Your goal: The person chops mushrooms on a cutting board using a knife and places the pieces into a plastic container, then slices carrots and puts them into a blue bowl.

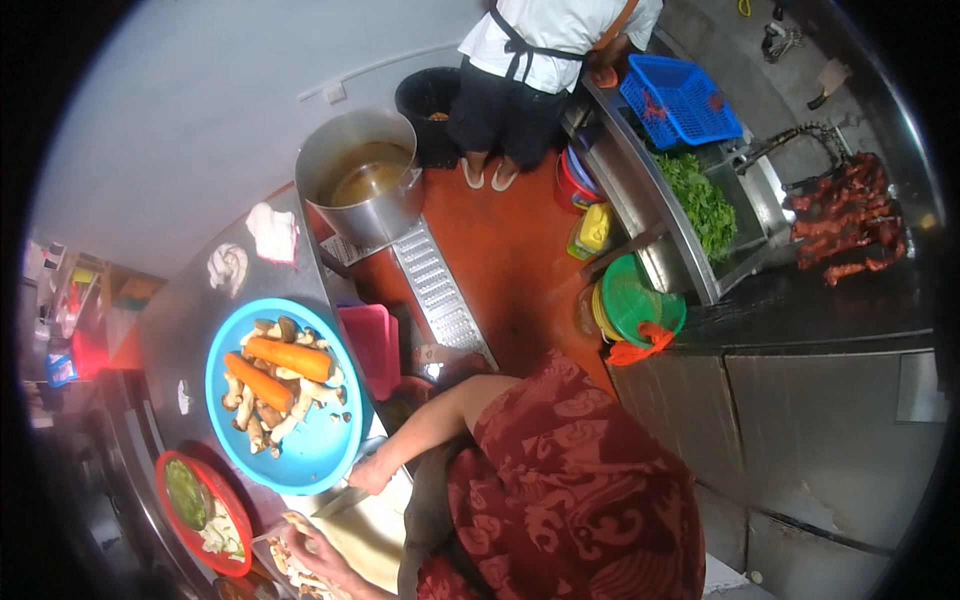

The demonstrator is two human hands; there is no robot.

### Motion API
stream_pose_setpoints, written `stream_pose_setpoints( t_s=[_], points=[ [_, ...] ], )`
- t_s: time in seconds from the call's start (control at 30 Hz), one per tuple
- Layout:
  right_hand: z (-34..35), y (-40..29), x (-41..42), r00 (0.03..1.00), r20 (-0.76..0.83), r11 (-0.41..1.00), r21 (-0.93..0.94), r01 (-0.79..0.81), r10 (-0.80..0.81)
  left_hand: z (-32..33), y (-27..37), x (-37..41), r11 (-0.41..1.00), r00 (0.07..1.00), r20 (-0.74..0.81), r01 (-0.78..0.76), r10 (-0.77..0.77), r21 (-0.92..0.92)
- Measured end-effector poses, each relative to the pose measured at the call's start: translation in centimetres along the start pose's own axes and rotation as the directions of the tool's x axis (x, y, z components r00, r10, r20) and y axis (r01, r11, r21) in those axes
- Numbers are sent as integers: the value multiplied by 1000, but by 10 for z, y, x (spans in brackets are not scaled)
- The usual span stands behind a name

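My right hand [369, 475] grips a kitchen knife, its grey blade [339, 501] lying over a pale cutting board [381, 531]. My left hand [321, 556] is at a rectangular container [264, 553] of mushroom pieces. Its fingers are around what looks like a pale mushroom piece [298, 520]. Just beyond the board stands a round light-blue basin [319, 456]. Two peeled carrots [289, 358] lie in it on top of several brown-and-white mushrooms [301, 405]. Small dark mushroom bits are scattered on the basin's floor.
A red basin [244, 525] holds cut vegetables and a bowl of green pieces. Cloths [272, 232] lie on the metal counter [184, 330]. A large pot [360, 172] of liquid stands past its end. Another person [540, 45] works at the sink, by a blue basket [679, 97].
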State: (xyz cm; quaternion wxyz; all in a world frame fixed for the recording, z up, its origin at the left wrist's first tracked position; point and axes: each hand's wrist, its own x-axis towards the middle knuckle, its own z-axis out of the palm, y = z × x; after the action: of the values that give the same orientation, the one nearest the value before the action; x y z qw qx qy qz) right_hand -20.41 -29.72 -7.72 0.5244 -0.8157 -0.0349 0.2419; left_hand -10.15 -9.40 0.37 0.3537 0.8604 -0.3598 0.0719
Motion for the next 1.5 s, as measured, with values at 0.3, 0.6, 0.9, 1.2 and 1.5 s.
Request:
stream_pose_setpoints(
  t_s=[0.3, 0.6, 0.9, 1.2, 1.5],
  points=[
    [29, -3, -5, 945, -94, 869, -430, 245, -313, 36, -39, -136, 1000, 963, 268, 12, -14, 9],
    [21, -51, -17, 987, -15, 825, -551, 124, -158, 23, -28, -114, 997, 984, 178, -21, 7, 76],
    [26, -46, -4, 973, 56, 722, -660, 206, -225, 26, -25, -124, 998, 988, 151, -20, 11, 55],
    [22, -71, 1, 990, 140, 772, -625, 115, -34, 33, -20, -136, 997, 999, 27, 22, -24, 71],
    [26, -79, 7, 985, 159, 766, -624, 156, -71, 38, -16, -146, 997, 997, -45, 62, -60, 53]
  ],
)
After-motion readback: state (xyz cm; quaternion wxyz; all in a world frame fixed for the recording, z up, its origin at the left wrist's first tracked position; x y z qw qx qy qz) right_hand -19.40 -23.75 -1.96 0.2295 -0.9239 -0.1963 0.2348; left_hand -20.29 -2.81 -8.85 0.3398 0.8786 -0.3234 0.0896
